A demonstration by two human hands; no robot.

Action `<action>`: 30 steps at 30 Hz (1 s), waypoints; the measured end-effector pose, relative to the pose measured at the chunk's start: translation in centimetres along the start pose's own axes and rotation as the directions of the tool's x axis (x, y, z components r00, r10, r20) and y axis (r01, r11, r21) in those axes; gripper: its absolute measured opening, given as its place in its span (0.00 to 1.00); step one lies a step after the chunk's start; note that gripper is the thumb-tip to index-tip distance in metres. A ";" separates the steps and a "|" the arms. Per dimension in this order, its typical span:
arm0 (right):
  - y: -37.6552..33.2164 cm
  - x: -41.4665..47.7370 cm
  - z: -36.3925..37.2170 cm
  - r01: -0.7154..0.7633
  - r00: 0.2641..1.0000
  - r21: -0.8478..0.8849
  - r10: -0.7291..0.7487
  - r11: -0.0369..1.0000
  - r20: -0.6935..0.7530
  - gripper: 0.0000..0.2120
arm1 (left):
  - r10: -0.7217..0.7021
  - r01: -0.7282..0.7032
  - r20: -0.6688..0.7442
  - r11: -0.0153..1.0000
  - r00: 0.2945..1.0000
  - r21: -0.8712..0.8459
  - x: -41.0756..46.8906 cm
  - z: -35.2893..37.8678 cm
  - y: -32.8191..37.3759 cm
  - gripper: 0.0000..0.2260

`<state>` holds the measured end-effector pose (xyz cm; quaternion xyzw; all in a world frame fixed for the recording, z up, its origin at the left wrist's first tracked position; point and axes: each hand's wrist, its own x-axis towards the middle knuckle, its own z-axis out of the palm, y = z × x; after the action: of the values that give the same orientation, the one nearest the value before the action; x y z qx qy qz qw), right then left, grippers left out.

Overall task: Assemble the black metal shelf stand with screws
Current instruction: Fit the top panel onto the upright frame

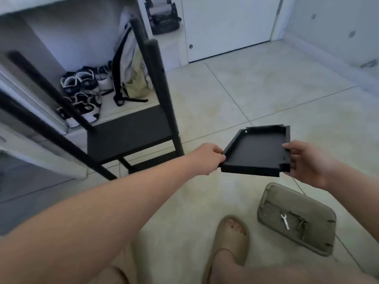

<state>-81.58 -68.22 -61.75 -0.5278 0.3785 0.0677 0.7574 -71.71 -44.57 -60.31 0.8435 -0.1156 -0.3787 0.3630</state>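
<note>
- Centre right: left grip (207, 158) and right grip (305, 162) clasp opposite ends of the shelf tray (254, 152), open side up, which I judge is for fitting.
- Stand frame (129, 136) stands centre left.

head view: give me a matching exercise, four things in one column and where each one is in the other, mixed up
Things
1 black tray
2 small wrench
3 sneakers
4 black stand

Places
a lying on the olive pouch
b standing upright, left of the tray
c held between the left hand and the right hand
d next to the backpack

Pairs: 1-c, 2-a, 3-d, 4-b
</note>
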 end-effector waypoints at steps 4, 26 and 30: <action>-0.9 -8.8 4.1 0.091 0.996 -0.009 -0.091 0.996 -0.001 0.05 | 0.196 -0.189 -0.011 0.956 0.981 0.223 -10.0 -3.2 1.1 0.18; -7.5 -24.8 30.5 0.421 0.886 0.001 -0.412 0.907 0.212 0.23 | 0.306 -0.719 -0.827 0.677 0.472 -0.159 -30.6 -23.1 -2.6 0.09; -7.2 -21.4 33.8 0.314 0.920 0.158 -0.341 0.936 0.193 0.31 | 0.179 -0.786 -0.823 0.460 0.539 -0.414 -27.8 -25.4 -4.7 0.08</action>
<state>-76.10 -36.24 -37.33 -0.5251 0.2032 -0.0266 0.8260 -72.79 -14.88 -36.73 0.6029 -0.0629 0.0806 0.7912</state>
